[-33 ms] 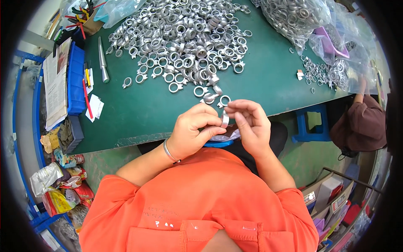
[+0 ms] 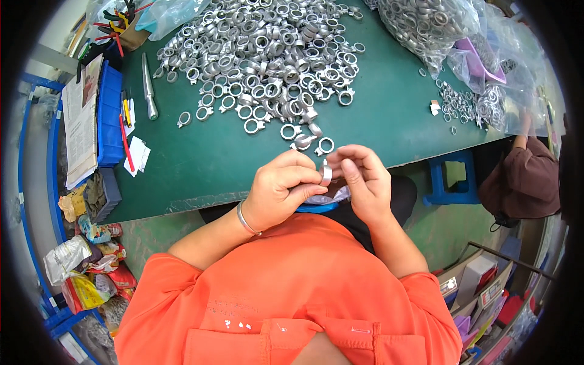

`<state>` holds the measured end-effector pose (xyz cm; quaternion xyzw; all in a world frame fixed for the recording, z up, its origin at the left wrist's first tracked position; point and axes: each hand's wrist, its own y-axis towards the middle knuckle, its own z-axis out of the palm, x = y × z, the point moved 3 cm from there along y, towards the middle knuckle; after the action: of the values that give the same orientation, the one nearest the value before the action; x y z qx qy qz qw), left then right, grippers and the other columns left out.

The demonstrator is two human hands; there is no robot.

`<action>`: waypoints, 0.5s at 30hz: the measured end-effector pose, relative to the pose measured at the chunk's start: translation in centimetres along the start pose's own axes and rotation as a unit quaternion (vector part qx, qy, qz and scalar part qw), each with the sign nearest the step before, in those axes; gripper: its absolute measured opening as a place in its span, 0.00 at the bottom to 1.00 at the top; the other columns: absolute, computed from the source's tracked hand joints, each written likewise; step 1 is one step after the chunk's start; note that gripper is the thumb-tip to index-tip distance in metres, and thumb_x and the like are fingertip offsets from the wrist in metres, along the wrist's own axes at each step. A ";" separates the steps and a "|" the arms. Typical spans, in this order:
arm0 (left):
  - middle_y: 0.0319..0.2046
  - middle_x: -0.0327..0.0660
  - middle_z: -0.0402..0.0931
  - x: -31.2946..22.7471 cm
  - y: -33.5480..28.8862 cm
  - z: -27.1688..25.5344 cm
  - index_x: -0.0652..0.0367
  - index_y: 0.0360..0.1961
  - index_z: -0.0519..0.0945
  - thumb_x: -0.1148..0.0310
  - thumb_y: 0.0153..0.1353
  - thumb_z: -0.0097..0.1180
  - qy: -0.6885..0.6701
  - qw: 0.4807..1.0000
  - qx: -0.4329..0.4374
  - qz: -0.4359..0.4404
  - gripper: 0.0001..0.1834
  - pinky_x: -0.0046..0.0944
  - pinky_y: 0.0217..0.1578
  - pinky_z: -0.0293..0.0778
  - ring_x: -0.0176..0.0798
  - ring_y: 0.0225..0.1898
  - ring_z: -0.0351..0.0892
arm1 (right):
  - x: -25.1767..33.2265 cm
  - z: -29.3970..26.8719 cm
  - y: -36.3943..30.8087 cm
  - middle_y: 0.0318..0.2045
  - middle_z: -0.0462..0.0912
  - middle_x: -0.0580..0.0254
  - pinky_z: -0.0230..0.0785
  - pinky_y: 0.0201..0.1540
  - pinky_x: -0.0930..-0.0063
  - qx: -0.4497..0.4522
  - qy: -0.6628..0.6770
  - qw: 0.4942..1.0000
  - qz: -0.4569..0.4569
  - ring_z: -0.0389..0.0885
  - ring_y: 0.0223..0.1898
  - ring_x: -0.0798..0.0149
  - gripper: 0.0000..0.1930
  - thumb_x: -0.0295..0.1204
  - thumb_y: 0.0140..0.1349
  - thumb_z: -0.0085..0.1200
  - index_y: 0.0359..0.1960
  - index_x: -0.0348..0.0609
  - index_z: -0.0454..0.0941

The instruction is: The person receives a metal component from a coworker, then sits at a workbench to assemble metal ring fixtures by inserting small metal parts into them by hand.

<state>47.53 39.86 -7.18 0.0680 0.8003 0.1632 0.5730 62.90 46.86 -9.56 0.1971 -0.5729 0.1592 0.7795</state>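
Got one silver ring (image 2: 326, 176) pinched in the left hand (image 2: 280, 184) by the near edge of one green table (image 2: 176, 167), right hand (image 2: 368, 185) loosely cupped, thumb and fingers apart, just beside it. Beyond: one big ring pile (image 2: 267, 67), way too many to count, and one tapered rod (image 2: 149, 88).

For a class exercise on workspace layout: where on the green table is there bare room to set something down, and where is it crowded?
The green table is bare between the white papers and the left hand, and right of the ring pile, up to the small rings. Crowded: under that pile and around the plastic bag at upper right.
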 end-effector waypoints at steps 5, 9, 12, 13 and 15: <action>0.27 0.39 0.75 0.1 -0.3 0.2 0.58 0.30 0.82 0.80 0.43 0.66 0.051 0.996 -0.011 0.077 0.11 0.36 0.31 0.72 0.41 0.29 0.75 | 0.2 0.0 -0.1 0.43 0.78 0.54 0.77 0.44 0.75 0.138 -0.045 0.989 -0.006 0.82 0.40 0.66 0.15 0.17 0.57 0.58 0.47 0.31 0.74; 0.28 0.39 0.75 0.1 -0.5 0.1 0.58 0.30 0.82 0.83 0.42 0.64 0.064 0.994 -0.008 0.087 0.12 0.37 0.31 0.73 0.42 0.29 0.76 | 1.4 0.3 -0.1 0.43 0.78 0.52 0.79 0.44 0.73 0.175 -0.102 0.972 -0.121 0.83 0.40 0.64 0.17 0.14 0.51 0.62 0.44 0.33 0.76; 0.30 0.40 0.75 0.3 -0.7 0.0 0.60 0.29 0.81 0.87 0.44 0.62 0.057 0.995 0.023 0.078 0.12 0.32 0.29 0.72 0.37 0.29 0.75 | 1.9 0.0 -0.4 0.43 0.78 0.53 0.79 0.42 0.73 0.176 -0.122 0.969 -0.120 0.82 0.40 0.63 0.17 0.13 0.50 0.61 0.43 0.35 0.77; 0.30 0.40 0.75 0.3 -0.8 -0.3 0.60 0.29 0.81 0.87 0.44 0.62 0.058 0.995 0.023 0.078 0.12 0.32 0.29 0.72 0.37 0.29 0.75 | 2.2 -0.2 -0.5 0.42 0.77 0.54 0.78 0.42 0.72 0.206 -0.189 0.953 -0.118 0.81 0.40 0.61 0.16 0.13 0.50 0.60 0.42 0.36 0.77; 0.30 0.40 0.74 0.6 -1.3 -0.8 0.61 0.28 0.81 0.88 0.44 0.59 0.065 0.996 0.016 0.059 0.12 0.31 0.29 0.72 0.37 0.29 0.75 | 2.2 -0.4 -1.1 0.39 0.75 0.56 0.73 0.40 0.68 0.244 -0.283 0.920 -0.115 0.76 0.40 0.55 0.15 0.14 0.47 0.60 0.38 0.38 0.78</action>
<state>46.65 38.65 -7.91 0.1133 0.8331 0.1880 0.5076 64.39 46.19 -7.73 0.4830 -0.6859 0.1410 0.5257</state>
